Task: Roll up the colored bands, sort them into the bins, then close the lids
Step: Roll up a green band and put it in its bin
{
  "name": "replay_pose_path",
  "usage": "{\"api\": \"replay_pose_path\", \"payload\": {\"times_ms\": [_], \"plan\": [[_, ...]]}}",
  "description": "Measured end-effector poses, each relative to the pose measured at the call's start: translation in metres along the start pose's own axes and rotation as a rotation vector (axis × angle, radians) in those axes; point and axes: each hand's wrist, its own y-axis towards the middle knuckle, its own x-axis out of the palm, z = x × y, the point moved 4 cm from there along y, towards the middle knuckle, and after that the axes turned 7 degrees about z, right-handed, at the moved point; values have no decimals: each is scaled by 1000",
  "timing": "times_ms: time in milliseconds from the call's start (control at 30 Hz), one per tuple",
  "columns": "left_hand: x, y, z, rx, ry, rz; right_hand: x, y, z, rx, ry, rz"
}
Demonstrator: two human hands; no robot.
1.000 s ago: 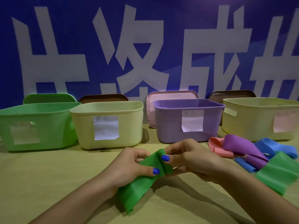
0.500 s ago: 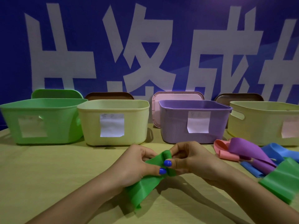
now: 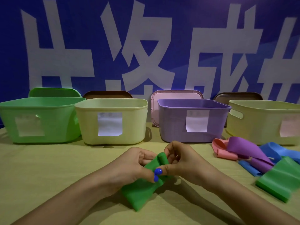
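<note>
Green band (image 3: 142, 190) pinched by both hands: left (image 3: 129, 168), right (image 3: 183, 161) | bins: 4 | lids: 4

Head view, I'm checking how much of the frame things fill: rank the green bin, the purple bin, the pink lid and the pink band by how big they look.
1. green bin, partly cut off at the frame edge
2. purple bin
3. pink lid, mostly hidden behind the purple bin
4. pink band, partly covered
</note>
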Motion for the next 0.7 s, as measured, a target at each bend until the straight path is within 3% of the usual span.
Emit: {"api": "replay_pose_path", "payload": {"times_ms": [167,433,600,700], "plan": [[2,1,3,-26,-201,-48,-1,-2,-4,-49,-35,59],[-1,8,1,116,-138,128,7,-2,-6,-189,-159,95],[-6,8,-3,150,-180,217,3,-3,-10,-234,157,-24],[-8,9,-5,162,-131,268,4,-4,-14,-266,44,-29]]}}
